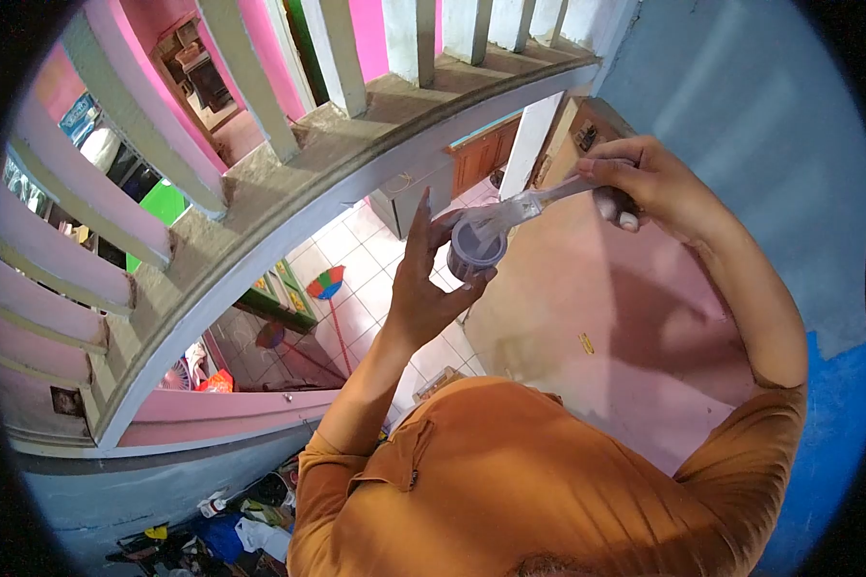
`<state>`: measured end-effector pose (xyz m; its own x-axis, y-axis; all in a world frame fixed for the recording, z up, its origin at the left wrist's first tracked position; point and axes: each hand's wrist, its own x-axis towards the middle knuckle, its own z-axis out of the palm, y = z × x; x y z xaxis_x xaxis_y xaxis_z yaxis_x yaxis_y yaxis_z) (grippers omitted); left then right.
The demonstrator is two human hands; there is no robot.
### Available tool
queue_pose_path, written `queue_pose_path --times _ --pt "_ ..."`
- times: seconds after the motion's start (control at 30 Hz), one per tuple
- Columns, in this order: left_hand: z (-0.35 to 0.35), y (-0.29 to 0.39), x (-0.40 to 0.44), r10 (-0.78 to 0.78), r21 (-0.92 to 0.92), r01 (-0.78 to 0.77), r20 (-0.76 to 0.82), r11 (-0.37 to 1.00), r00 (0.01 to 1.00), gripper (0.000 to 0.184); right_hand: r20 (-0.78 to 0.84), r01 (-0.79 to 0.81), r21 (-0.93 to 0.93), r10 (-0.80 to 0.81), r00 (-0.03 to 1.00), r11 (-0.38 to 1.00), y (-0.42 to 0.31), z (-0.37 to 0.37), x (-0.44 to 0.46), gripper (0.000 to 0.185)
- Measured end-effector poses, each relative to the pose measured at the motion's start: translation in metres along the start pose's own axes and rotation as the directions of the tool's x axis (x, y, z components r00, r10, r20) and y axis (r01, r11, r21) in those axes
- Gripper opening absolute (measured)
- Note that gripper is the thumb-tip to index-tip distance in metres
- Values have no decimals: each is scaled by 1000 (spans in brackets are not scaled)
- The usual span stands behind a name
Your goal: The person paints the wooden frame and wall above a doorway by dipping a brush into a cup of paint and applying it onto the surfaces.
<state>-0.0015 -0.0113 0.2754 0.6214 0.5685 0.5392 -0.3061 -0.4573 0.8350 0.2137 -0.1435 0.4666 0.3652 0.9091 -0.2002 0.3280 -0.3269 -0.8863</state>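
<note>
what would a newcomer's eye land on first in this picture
Probably the cup in the left hand, near the centre, with the brush from the right hand at its mouth. Next, the orange-brown shirt filling the bottom middle. Then the curved railing sweeping across the upper left.

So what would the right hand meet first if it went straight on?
Likely the cup in the left hand; the brush in the right hand points at its mouth, though depth is unclear.
</note>
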Motion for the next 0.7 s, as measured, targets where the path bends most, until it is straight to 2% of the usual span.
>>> queue_pose_path --times 0.33,0.7 --pt "7 6 9 67 -36 -68 -8 997 998 110 -60 -87 249 105 993 964 16 -15 1 26" --pt "15 15 19 84 4 -84 10 996 996 109 -125 -60 406 121 985 912 27 -28 -6 26"
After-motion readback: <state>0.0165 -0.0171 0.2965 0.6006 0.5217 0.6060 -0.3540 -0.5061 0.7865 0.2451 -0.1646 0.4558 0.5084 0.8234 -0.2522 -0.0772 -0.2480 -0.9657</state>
